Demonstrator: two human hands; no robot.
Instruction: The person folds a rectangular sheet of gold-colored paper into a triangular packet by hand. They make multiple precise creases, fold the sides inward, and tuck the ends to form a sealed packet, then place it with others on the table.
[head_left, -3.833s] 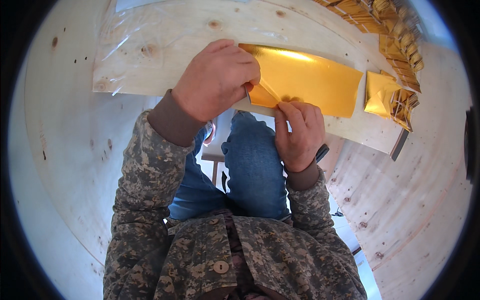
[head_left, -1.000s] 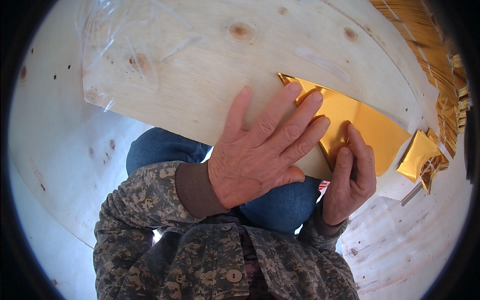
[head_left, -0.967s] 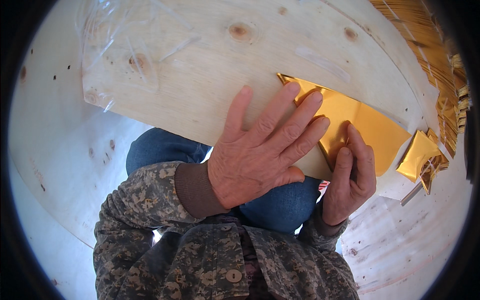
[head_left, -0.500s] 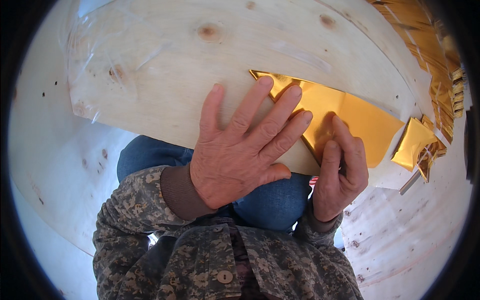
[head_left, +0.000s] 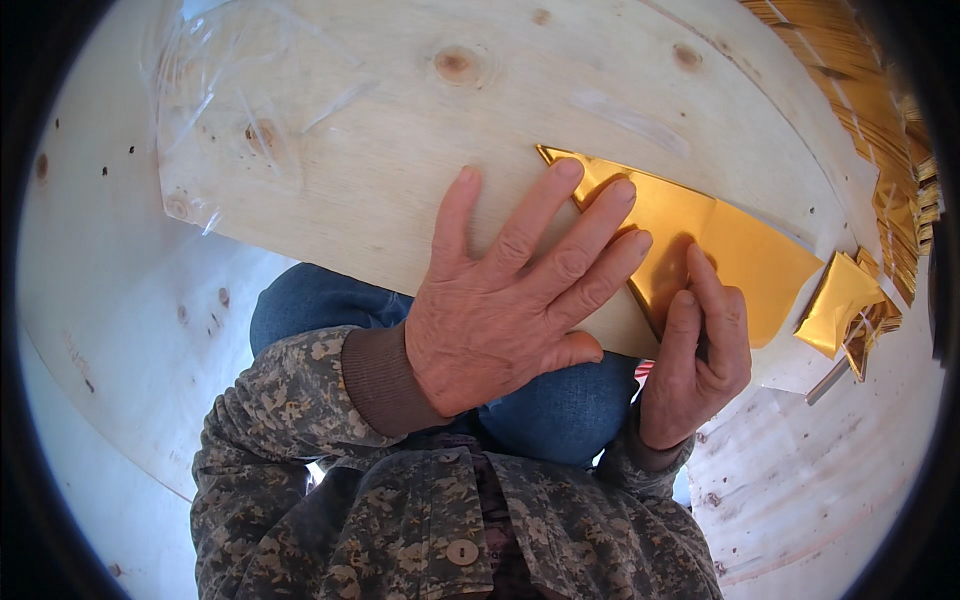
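Observation:
A shiny gold paper sheet [head_left: 730, 250], folded to a pointed shape, lies on a pale wooden board [head_left: 400, 180] across my lap. My left hand [head_left: 510, 300] lies flat on the board with its fingers spread, the fingertips pressing the sheet's left point. My right hand [head_left: 700, 360] is at the board's near edge, fingers curled over the sheet's lower corner, index finger stretched along the paper. Its thumb is hidden.
A small folded gold piece [head_left: 835, 300] sits at the board's right end. A stack of gold sheets [head_left: 870, 90] lies at the far right. A crumpled clear plastic bag [head_left: 230, 90] rests on the board's far left. Plywood floor [head_left: 120, 300] surrounds me.
My left hand has gone from a fist on the sheet to a flat, spread palm. The sheet has gone from a rectangle to a pointed fold. My right fingers have curled in slightly.

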